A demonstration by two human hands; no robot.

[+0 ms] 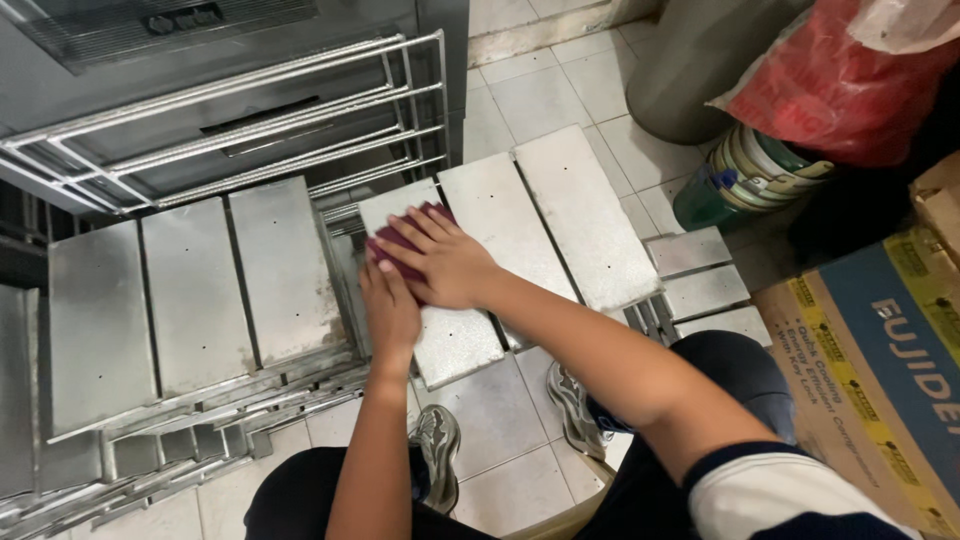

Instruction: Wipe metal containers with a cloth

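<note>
Both hands press flat on a dark red scouring pad (400,245) — right hand (445,262) laid over it, left hand (390,312) just behind — against a grey metal plate (455,340) propped over the tiled floor (505,440). How much of that plate is scrubbed I cannot tell; two plates (545,215) lie beside it, more (190,300) to the left.

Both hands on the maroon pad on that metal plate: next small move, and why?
Probably slide the maroon pad down the metal plate toward the body. The right hand lies flat on the pad at the plate's far end, the left hand just behind it, and the near stretch of the plate lies uncovered. Two similar plates lie beside it.
</note>
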